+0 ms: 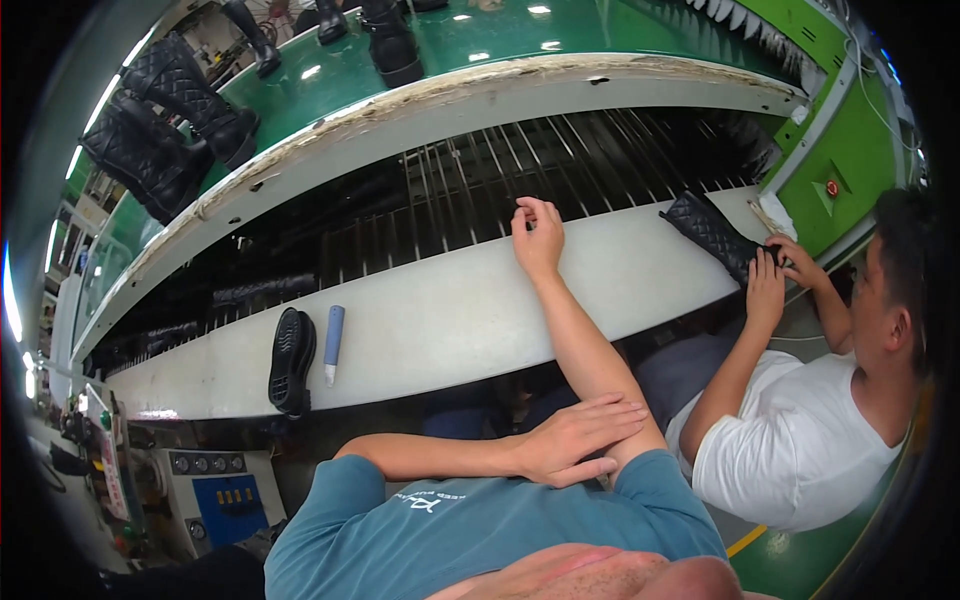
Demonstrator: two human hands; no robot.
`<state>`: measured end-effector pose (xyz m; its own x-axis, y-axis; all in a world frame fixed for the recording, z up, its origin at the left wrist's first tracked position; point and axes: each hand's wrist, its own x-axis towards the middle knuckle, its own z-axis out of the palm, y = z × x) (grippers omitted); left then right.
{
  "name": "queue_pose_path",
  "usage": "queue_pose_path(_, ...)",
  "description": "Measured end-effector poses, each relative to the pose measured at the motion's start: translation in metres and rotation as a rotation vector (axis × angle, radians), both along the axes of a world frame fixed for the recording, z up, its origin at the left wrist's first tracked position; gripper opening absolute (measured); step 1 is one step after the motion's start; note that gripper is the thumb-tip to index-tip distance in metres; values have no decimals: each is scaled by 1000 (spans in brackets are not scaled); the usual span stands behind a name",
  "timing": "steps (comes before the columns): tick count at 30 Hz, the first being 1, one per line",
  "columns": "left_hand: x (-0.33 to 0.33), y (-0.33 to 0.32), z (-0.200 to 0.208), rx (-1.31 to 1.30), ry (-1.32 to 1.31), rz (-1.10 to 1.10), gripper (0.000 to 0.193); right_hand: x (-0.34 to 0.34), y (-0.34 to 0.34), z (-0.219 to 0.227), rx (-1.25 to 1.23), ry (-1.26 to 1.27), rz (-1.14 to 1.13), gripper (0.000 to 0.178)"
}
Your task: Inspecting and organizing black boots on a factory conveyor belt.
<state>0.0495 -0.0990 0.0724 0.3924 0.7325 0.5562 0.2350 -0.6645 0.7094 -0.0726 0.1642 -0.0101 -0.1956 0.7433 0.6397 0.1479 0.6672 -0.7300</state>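
Note:
My left hand [585,440] lies flat across my right arm near the elbow, fingers stretched out. My right arm reaches over the pale bench [440,320], and my right hand [538,238] hovers or rests at its far edge beside the metal rods, fingers loosely bent, with nothing visible in them. To the left on the bench is a black shoe sole [292,362], tread facing up. Right beside it lies a blue-handled tool [334,345] with a pale tip; its exact kind I cannot make out. Neither hand touches these two.
At right, a co-worker in a white shirt [800,440] handles a black quilted boot [712,232] on the bench. Parallel metal rods [480,190] run behind it. More black boots [205,100] stand on the green upper surface [480,45]. A green machine panel [840,170] has a red button.

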Motion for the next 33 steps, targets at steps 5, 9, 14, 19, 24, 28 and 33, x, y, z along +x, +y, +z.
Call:
queue_pose_path(5, -9, 6, 5, 30, 35, -35, 82, 0, -1, -3, -79, -20, -9, 18)
queue_pose_path(9, -15, 11, 13, 18, 25, -27, 87, 0, 1, -3, -111, -56, -21, 16)
queue_pose_path(14, -8, 17, 1, 207, 34, 48, 69, 0, -2, -3, -114, -108, -39, 14)
queue_pose_path(19, -14, 33, 7, 381, 36, 38, 56, 1, -2, -2, -92, -169, -21, 12)
queue_pose_path(24, -26, 42, 55, 366, 121, -24, 55, 4, 6, 0, -97, -263, -45, 9)
queue_pose_path(28, -45, 42, 106, 339, 69, -217, 57, -9, -9, 9, -34, -353, -68, 11)
queue_pose_path(33, -60, 41, 144, 287, -128, -280, 38, -5, -4, 2, 9, -319, -139, 7)
